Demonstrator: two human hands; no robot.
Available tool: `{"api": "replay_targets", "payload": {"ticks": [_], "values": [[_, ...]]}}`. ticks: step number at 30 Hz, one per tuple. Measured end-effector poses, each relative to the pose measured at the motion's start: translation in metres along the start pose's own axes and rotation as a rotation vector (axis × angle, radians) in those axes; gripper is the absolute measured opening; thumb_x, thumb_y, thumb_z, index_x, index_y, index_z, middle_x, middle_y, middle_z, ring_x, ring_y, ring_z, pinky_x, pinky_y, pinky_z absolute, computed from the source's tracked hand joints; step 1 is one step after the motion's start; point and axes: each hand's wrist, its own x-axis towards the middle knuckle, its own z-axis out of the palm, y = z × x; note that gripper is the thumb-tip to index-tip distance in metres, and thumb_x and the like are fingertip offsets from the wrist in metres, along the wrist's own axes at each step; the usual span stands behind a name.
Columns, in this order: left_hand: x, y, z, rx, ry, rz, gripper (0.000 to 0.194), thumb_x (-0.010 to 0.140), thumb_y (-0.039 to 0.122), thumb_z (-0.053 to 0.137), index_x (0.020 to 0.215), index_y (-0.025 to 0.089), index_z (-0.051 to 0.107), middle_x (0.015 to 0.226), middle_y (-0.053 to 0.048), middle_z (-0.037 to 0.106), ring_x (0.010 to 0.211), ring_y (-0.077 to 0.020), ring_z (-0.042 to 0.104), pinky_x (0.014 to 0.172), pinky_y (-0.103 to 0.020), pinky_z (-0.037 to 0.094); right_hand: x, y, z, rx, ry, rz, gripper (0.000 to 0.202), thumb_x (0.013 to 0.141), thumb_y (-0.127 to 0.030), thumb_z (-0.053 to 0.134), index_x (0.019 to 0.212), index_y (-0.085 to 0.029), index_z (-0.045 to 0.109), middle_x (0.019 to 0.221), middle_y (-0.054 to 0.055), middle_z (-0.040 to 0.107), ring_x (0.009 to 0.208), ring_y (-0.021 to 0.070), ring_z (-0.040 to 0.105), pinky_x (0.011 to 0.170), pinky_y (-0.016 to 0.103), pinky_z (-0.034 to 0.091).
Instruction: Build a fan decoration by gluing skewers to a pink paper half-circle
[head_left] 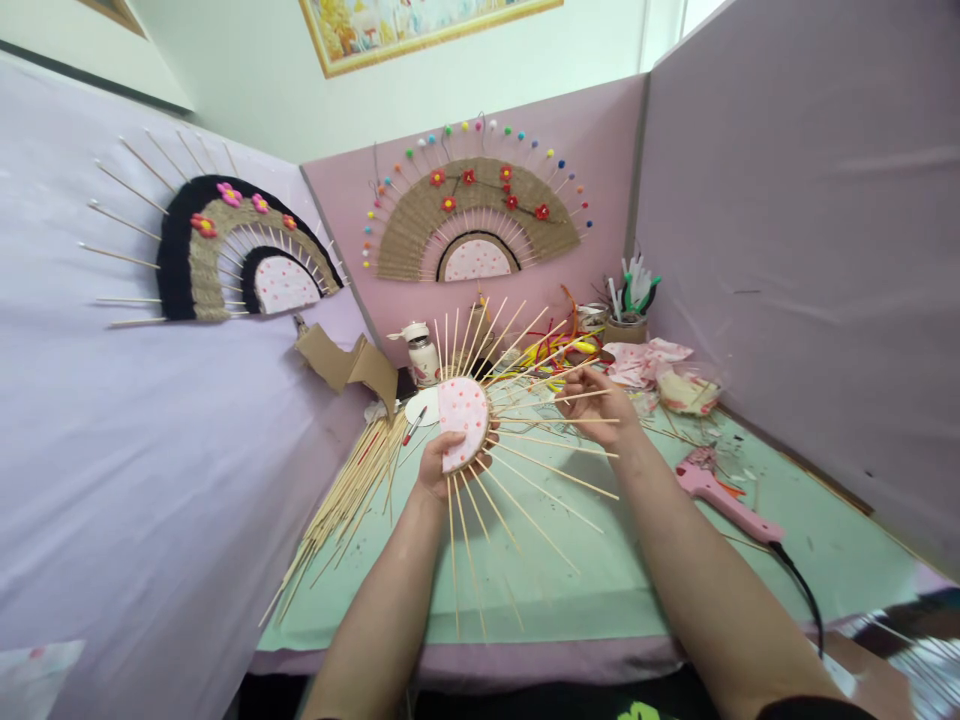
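While the left hand (442, 465) held the dotted half-disc (463, 410) above the green table (600, 600), its thumb pressed flat on the front face and its other fingers wrapped behind the curved rim. Straight edge to the left, the piece sent thin sticks (540, 419) outward from its curve. The right hand (598, 408) was raised among the stick tips on the far side, fingers curled towards the thumb; whether they pinched a stick could not be told.

Judging by the 2 hanging fans, (480, 205) (206, 262) the work looked partway along. The covered centre seemed done, and sticks stood around most of the curve. No wide brown band crossed them yet, and neither flowers nor coloured tips showed, so the filling and trimming seemed left, if the piece was to match.

Loose sticks (345, 510) lay heaped on the left, near a pen (414, 425), and a pink glue gun (731, 505) rested on the right.
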Motion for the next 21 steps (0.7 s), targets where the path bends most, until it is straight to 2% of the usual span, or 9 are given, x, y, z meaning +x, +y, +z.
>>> {"api": "replay_targets", "payload": {"ticks": [2,4,6,9,12,15,17,21], "values": [[0.0,-0.002,0.001,-0.006,-0.016,-0.013,0.056,0.062,0.014,0.059,0.117,0.007,0.06,0.095,-0.015,0.07,0.079,-0.0188,0.064,0.055,-0.022,0.047,0.004,0.006,-0.001,0.019,0.036,0.029,0.012,0.087,-0.015,0.057,0.077,-0.02,0.062,0.073,-0.001,0.074,0.067,0.0116,0.071,0.069,0.026,0.06],[0.0,-0.007,0.001,-0.005,-0.027,-0.043,0.06,0.061,0.015,0.059,0.121,0.007,0.059,0.095,-0.016,0.07,0.08,-0.0198,0.064,0.053,-0.022,0.046,0.007,0.015,0.0,0.028,0.029,0.04,0.011,0.085,-0.013,0.057,0.081,-0.019,0.064,0.082,0.003,0.077,0.081,0.0148,0.074,0.075,0.026,0.061],[0.0,-0.013,0.002,0.001,-0.041,-0.09,0.064,0.06,0.016,0.059,0.124,0.007,0.057,0.098,-0.017,0.07,0.08,-0.021,0.064,0.051,-0.022,0.045,0.008,0.026,0.002,0.018,0.015,0.057,0.01,0.083,-0.011,0.058,0.08,-0.019,0.065,0.087,0.006,0.077,0.086,0.0163,0.074,0.075,0.025,0.061],[0.001,-0.025,0.001,0.014,-0.089,-0.174,0.068,0.059,0.019,0.061,0.125,0.008,0.056,0.108,-0.021,0.068,0.08,-0.022,0.065,0.048,-0.022,0.043,0.008,0.041,0.007,0.002,0.002,0.071,0.01,0.081,-0.01,0.061,0.079,-0.019,0.065,0.09,0.006,0.077,0.087,0.0168,0.073,0.076,0.024,0.061],[0.001,-0.032,-0.001,0.006,-0.14,-0.219,0.064,0.058,0.023,0.064,0.119,0.007,0.059,0.108,-0.021,0.068,0.075,-0.0209,0.064,0.046,-0.021,0.042,0.008,0.049,0.009,0.01,0.005,0.064,0.011,0.08,-0.01,0.061,0.08,-0.02,0.065,0.089,0.005,0.077,0.088,0.0174,0.072,0.078,0.025,0.06],[-0.001,-0.03,-0.003,-0.011,-0.153,-0.159,0.056,0.063,0.03,0.066,0.114,0.007,0.062,0.106,-0.021,0.068,0.069,-0.0176,0.061,0.043,-0.02,0.038,0.006,0.046,0.009,0.016,0.022,0.081,0.014,0.081,-0.009,0.058,0.082,-0.02,0.066,0.088,0.005,0.077,0.083,0.017,0.072,0.073,0.025,0.06],[-0.003,-0.027,-0.004,0.008,-0.141,-0.106,0.058,0.068,0.038,0.065,0.117,0.008,0.061,0.11,-0.022,0.067,0.067,-0.017,0.059,0.04,-0.02,0.036,0.005,0.043,0.009,0.015,0.035,0.103,0.016,0.082,-0.008,0.056,0.084,-0.02,0.066,0.085,0.005,0.077,0.077,0.0166,0.072,0.067,0.025,0.06],[-0.005,-0.022,-0.004,0.087,-0.109,-0.087,0.065,0.074,0.048,0.061,0.127,0.01,0.057,0.116,-0.025,0.066,0.075,-0.0238,0.062,0.044,-0.026,0.039,0.005,0.04,0.008,0.012,0.055,0.118,0.014,0.08,-0.008,0.06,0.082,-0.021,0.065,0.081,0.005,0.076,0.074,0.0168,0.071,0.063,0.025,0.06]]}}
